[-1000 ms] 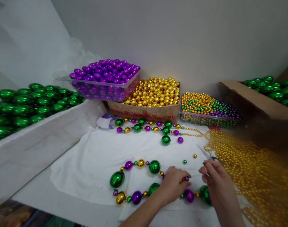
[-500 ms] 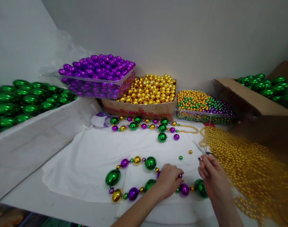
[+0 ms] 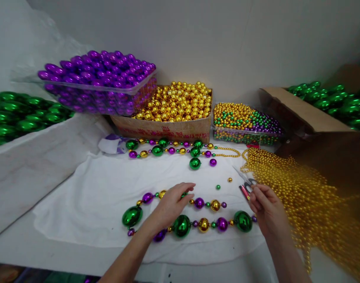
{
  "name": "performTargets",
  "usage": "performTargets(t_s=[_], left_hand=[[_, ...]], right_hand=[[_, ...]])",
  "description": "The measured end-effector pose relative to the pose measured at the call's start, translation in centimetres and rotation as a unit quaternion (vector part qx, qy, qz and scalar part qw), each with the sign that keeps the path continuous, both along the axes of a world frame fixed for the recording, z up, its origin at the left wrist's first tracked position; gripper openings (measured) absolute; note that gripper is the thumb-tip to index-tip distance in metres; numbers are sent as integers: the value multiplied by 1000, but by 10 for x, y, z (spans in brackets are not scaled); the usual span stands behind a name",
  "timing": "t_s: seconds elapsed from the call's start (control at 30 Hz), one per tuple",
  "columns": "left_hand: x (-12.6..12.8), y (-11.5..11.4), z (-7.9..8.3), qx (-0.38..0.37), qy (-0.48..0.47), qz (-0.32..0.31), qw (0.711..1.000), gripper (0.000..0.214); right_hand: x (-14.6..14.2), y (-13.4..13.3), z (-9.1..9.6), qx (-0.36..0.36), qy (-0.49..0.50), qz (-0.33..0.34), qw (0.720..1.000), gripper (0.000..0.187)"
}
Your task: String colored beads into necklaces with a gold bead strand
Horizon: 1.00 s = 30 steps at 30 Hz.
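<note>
My left hand [image 3: 176, 200] is over the upper strand of a bead necklace [image 3: 222, 224] on a white cloth. Its thumb and fingers are apart around a green bead, which it mostly covers; I cannot tell if it touches the bead. The strand's free end stops at a small purple bead [image 3: 224, 204]. My right hand [image 3: 265, 198] is closed in a pinch; whatever lies between its fingertips is too small to make out. Scissors [image 3: 250, 182] and a red stick-shaped object [image 3: 244, 192] are beside those fingertips. A loose green bead [image 3: 218, 187] and gold bead [image 3: 229, 180] lie nearby.
Behind the cloth [image 3: 88, 204] are a plastic tub of purple beads [image 3: 97, 78], a cardboard box of gold beads [image 3: 180, 104] and a tub of small mixed beads [image 3: 246, 122]. Gold bead strands [image 3: 292, 188] heap at right. Boxes of green beads [image 3: 324, 98] flank both sides.
My left hand has moved left along the necklace, uncovering the upper strand's free end. The red object now shows beside my right hand. The view has shifted, moving the scene left and up.
</note>
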<state>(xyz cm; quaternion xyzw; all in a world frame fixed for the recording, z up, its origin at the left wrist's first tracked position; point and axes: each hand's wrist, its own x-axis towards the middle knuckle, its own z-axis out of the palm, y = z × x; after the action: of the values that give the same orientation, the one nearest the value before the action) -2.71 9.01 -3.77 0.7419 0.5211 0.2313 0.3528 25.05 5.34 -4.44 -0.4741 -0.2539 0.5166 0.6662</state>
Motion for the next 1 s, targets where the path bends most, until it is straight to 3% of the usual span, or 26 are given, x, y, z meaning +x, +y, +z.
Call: performTargets(t_s=[0.13, 0.27, 0.37, 0.5, 0.73, 0.83, 1.0], left_hand=[[-29, -4, -5, 24, 53, 16, 998, 40], [-29, -10, -25, 27, 96, -25, 995, 62], [-24, -6, -34, 27, 105, -45, 993, 57], [-19, 22, -30, 31, 103, -59, 992, 42], [-3, 80, -12, 75, 138, -3, 988, 33], [8, 89, -15, 85, 132, 4, 988, 35], [30, 102, -34, 95, 122, 25, 988, 56]], right_hand=[[2, 0, -1, -4, -13, -3, 1000, 24], [-6, -4, 7, -7, -4, 9, 1000, 20], [-10, -7, 13, -16, -9, 12, 1000, 19], [-9, -8, 11, -10, -26, 3, 1000, 20], [-10, -7, 6, -29, -33, 0, 999, 23], [-9, -6, 4, -21, -56, 5, 998, 24], [-10, -3, 0, -27, -131, 14, 991, 28]])
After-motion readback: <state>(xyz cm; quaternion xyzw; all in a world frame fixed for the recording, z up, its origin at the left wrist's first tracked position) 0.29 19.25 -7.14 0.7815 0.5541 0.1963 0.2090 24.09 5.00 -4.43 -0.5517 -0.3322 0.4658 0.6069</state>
